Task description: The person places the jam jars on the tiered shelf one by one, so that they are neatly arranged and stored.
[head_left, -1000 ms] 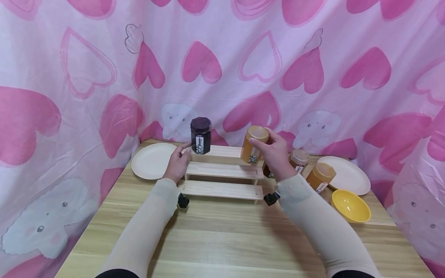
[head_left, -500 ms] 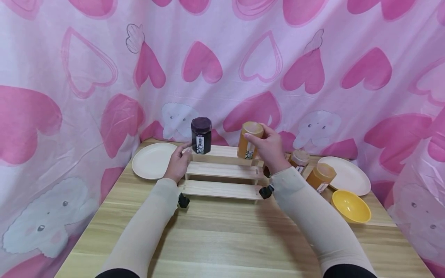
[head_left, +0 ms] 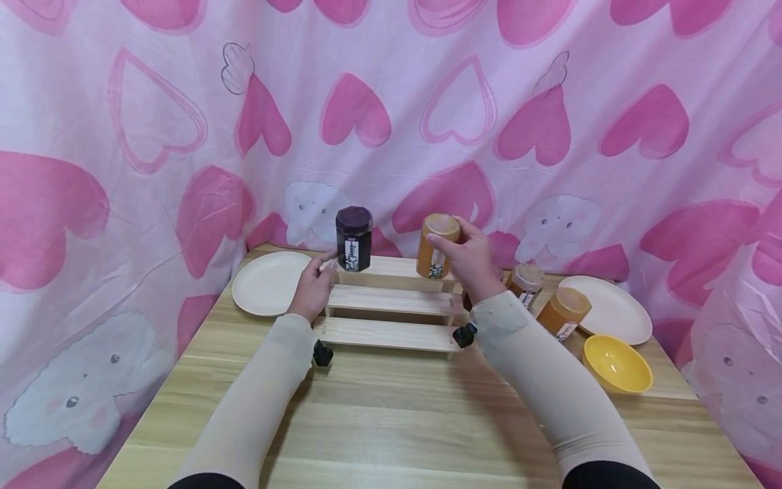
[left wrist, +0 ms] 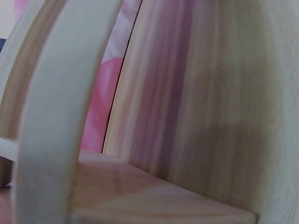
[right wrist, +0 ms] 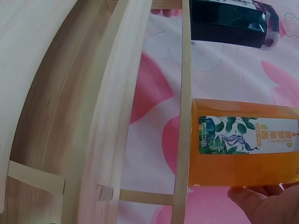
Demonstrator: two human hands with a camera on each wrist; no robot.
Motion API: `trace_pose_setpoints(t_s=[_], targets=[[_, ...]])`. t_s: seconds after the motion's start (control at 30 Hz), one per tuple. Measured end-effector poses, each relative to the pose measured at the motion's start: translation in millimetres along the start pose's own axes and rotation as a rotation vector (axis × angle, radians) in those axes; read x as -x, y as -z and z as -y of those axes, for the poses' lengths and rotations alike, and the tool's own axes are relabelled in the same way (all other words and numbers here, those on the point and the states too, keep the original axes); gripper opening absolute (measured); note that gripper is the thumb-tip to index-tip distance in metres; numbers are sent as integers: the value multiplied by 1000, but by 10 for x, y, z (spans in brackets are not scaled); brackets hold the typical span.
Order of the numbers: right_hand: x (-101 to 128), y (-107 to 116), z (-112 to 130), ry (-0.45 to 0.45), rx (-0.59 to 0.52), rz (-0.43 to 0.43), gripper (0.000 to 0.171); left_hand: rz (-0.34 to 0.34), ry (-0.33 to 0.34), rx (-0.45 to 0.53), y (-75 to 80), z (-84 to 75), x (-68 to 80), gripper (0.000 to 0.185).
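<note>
A stepped wooden rack [head_left: 391, 299] stands at the back of the table. On its top step, at the left, is a dark purple jar [head_left: 353, 238], also in the right wrist view [right wrist: 231, 21]. My right hand [head_left: 452, 250] grips an orange honey jar [head_left: 435, 255] near its lid, and the jar stands upright on the top step's right part. The right wrist view has this orange jar [right wrist: 243, 149] behind a rack slat [right wrist: 184, 116], with my fingertips [right wrist: 261, 205] under it. My left hand [head_left: 316, 282] holds the rack's left end, close to the dark jar. The left wrist view is filled by the rack's wood [left wrist: 210, 116].
A cream plate [head_left: 269, 292] lies left of the rack. Right of it stand two more honey jars [head_left: 525, 282] [head_left: 563, 312], another cream plate [head_left: 613, 316] and a yellow bowl [head_left: 617, 363]. A pink heart-print curtain [head_left: 391, 102] closes off the back and sides.
My right hand carried the orange jar left and down, from tilted in the air to upright on the top step. The left hand stayed on the rack's end.
</note>
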State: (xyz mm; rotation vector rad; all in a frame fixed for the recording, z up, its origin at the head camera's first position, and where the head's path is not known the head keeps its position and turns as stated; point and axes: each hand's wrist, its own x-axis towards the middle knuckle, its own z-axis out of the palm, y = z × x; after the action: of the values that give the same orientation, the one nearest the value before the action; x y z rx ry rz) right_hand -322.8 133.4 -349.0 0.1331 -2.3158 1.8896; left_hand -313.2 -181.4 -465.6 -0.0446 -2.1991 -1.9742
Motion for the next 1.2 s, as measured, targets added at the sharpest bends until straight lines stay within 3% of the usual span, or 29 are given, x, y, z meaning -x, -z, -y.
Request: trace_pose_setpoints(t_s=[0.77,1.0,1.2], targets=[[-10,2,-26,24,17,21,65,5,20,-6,-4,-56,27,43],[31,164,-74,25,30,-7,92,-4,12,-17,-10,-15,20,41],[90,425,-56,33,11,-31,84,-11,17,-44,-3,-31,19,43]])
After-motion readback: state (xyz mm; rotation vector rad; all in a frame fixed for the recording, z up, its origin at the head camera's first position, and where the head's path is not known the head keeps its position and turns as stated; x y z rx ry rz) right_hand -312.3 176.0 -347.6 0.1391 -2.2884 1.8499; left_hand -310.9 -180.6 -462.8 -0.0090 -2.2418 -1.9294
